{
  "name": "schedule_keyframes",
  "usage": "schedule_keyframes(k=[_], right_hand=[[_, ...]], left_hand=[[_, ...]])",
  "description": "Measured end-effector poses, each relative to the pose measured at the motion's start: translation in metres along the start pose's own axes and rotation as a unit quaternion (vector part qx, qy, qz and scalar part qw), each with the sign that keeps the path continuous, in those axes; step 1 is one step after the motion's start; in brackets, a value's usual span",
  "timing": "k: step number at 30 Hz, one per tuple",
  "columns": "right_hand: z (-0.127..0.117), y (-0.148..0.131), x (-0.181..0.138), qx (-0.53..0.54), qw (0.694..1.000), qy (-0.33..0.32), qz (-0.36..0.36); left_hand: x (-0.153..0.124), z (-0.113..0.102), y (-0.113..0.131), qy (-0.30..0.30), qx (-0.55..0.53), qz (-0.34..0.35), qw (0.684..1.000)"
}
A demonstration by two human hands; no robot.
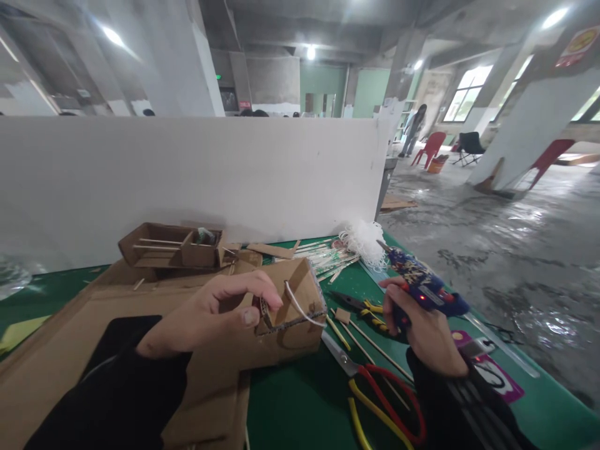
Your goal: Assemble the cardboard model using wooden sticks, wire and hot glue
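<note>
Pinching the near-left upper edge of a small open-topped cardboard box [300, 340] at the table's middle, with left hand [210, 312], thumb and forefinger almost meeting over the wall. Wrapped around the handle of a blue hot glue gun [422, 287], with fingers closed: right hand [424, 334], well apart from the box. Draped over the box's near rim, from inside: a white cord [300, 303]. Set behind to the left, in a second, divided box [162, 257]: two thin rods across the longer compartment and, in the shorter, something clear and greenish, too small to name.

Crowded into the gap between box and glue gun: black-and-yellow pliers [363, 306], loose sticks [375, 340] and red-handled scissors [347, 362], with blades just beside the box. Bare, just in front of the box: a patch of green tabletop [281, 406].

Spread under the left forearm: a large cardboard sheet [56, 350]. Heaped at the back: a white stringy tangle [365, 244]. Bounded behind by a white partition [187, 175]; beyond, across a shiny grey floor [435, 231], a red chair [432, 147] and a standing person [413, 131].
</note>
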State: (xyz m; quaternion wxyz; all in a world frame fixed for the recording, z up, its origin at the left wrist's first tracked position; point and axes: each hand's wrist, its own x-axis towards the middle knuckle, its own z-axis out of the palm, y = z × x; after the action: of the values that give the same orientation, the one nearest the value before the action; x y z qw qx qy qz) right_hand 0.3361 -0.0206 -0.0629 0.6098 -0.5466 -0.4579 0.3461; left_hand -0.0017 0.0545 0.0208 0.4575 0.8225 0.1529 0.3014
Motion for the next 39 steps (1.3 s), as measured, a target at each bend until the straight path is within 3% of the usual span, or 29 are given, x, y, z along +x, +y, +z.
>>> schedule_keyframes(k=[5, 14, 27, 39], right_hand=[[0.006, 0.016, 0.004, -0.009, 0.999, 0.009, 0.039], [0.005, 0.038, 0.003, -0.131, 0.991, 0.020, -0.022], [0.012, 0.030, 0.000, -0.150, 0.984, 0.034, -0.091], [0.011, 0.048, 0.006, -0.152, 0.982, 0.042, -0.101]], left_hand=[[-0.002, -0.002, -0.003, -0.007, -0.003, -0.003, 1.000], [-0.001, -0.001, -0.002, 0.006, -0.004, -0.008, 1.000], [-0.002, 0.000, -0.004, 0.007, -0.022, -0.003, 1.000], [-0.002, 0.002, -0.004, 0.026, -0.077, -0.038, 0.996]])
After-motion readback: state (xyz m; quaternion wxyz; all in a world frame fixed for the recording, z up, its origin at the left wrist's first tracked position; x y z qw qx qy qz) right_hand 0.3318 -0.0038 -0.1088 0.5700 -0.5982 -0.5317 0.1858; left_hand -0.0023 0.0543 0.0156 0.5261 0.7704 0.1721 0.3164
